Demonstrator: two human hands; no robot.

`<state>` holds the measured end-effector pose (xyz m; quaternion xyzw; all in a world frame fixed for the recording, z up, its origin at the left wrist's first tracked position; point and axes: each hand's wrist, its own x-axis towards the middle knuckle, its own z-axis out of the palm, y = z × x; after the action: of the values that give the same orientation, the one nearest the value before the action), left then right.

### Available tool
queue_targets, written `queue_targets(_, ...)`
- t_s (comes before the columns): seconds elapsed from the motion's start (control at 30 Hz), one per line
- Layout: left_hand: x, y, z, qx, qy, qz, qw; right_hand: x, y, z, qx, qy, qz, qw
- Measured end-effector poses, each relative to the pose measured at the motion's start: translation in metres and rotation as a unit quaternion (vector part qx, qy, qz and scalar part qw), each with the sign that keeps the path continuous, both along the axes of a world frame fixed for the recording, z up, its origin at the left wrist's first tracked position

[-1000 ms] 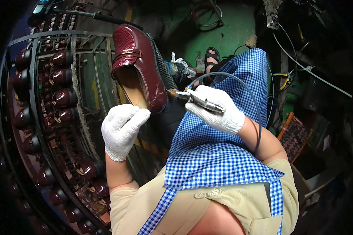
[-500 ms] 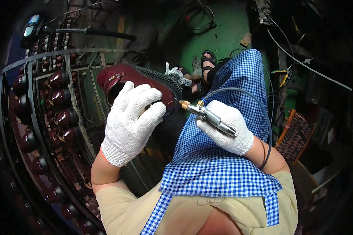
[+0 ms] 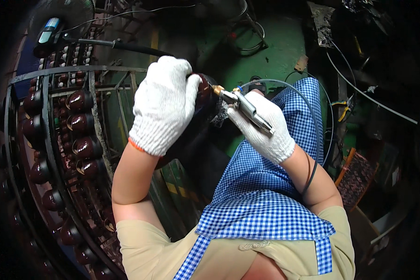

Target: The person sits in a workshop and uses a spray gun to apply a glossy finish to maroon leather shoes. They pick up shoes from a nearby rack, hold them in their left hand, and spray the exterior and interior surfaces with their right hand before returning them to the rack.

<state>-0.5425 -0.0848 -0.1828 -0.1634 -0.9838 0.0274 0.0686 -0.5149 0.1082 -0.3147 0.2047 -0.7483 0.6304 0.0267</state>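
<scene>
My left hand (image 3: 163, 100), in a white knit glove, is closed over a glossy dark-red shoe (image 3: 204, 91). Most of the shoe is hidden behind the glove; only a dark-red end and a dark lower part show. Gripped in my gloved right hand (image 3: 266, 128) is a slim metal spray gun (image 3: 247, 112) with a brass nozzle. Its tip points at the shoe, close to the left fingertips. A thin air hose (image 3: 312, 121) curves from the gun back over my right forearm.
On the left stands a metal rack (image 3: 46, 116) holding rows of glossy dark-red shoes (image 3: 86, 147). A black bar (image 3: 126, 46) juts out beyond my left hand. Green floor (image 3: 280, 51) lies ahead, and yellow-handled pliers (image 3: 344, 112) hang at right.
The shoe has turned and moved behind my left hand, so less of it shows. Both hands have shifted farther away from my body, and the spray gun still points at the shoe.
</scene>
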Motion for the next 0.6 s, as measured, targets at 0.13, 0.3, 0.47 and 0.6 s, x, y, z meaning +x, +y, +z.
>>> queue_targets(0.13, -0.009, -0.009, -0.001, -0.002, -0.001, 0.07, 0.998, -0.007, -0.017, -0.008, -0.017, 0.0, -0.001, 1.0)
queue_targets(0.3, -0.009, -0.017, 0.006, 0.053, -0.03, 0.131, 0.99, -0.001, -0.03, -0.009, -0.003, 0.041, -0.032, 0.999)
queue_targets(0.47, 0.016, -0.041, 0.008, 0.186, -0.083, 0.195, 0.959, 0.019, -0.04, -0.015, 0.031, 0.117, -0.072, 0.99)
queue_targets(0.6, 0.078, -0.074, 0.006, 0.358, -0.064, 0.187, 0.912, 0.026, -0.045, -0.013, 0.011, 0.106, -0.064, 0.992)
